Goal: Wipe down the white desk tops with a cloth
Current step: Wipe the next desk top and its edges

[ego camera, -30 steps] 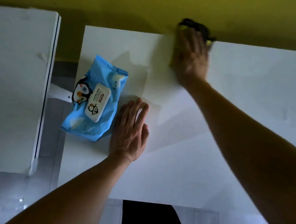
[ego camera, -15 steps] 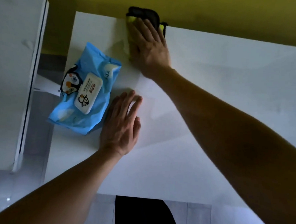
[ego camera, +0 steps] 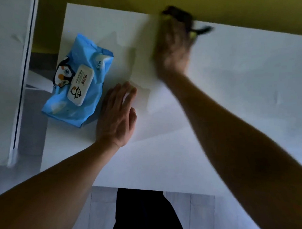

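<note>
Moved right along the far edge since the earlier frame: right hand (ego camera: pixel 173 47), blurred, pressing a dark cloth (ego camera: pixel 185 17) flat, fingers straight, nothing clenched. White counter (ego camera: pixel 233 84), smooth, matte; yellow wall (ego camera: pixel 228 1) behind. Left hand (ego camera: pixel 117 114) flat, released, beside a crinkled blue wipes pack (ego camera: pixel 77 85), left of centre. Second white counter (ego camera: pixel 2 70), upper left, cut off.
</note>
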`<state>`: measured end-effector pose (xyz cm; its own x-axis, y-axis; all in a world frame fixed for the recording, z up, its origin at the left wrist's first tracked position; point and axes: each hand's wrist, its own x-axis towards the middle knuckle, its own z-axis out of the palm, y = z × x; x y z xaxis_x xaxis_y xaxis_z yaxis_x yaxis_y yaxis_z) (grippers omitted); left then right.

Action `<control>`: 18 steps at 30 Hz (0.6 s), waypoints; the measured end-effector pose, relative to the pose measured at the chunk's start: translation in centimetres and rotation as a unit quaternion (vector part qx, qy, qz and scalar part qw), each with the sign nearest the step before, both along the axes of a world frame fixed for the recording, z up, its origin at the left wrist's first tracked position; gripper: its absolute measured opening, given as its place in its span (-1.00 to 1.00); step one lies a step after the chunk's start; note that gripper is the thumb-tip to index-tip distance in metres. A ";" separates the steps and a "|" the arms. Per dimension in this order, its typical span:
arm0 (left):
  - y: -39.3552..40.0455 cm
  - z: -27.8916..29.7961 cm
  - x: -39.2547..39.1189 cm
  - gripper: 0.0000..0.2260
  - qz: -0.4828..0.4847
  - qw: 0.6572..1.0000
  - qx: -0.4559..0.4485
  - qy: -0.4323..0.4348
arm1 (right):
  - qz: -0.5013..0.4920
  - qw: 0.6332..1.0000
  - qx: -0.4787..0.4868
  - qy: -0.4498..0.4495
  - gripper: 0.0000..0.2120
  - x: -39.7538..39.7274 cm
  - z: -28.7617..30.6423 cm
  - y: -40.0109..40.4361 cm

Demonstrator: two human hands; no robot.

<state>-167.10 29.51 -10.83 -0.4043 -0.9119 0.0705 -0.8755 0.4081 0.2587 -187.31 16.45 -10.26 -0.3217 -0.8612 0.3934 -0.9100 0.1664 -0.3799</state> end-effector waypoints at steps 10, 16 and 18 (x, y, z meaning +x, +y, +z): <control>0.1 0.5 0.2 -0.54 -0.020 0.999 -0.028 0.027 | 0.101 0.991 0.083 0.021 -0.45 -4.4 -0.3 7.4; 0.0 0.4 0.1 -0.54 -0.020 0.998 -0.030 0.045 | -0.086 0.990 0.105 0.024 -0.45 -10.7 -0.2 12.6; 0.1 0.5 0.1 -0.53 -0.016 0.998 -0.034 0.054 | -0.102 0.993 0.050 0.017 -0.49 -7.4 -0.3 12.8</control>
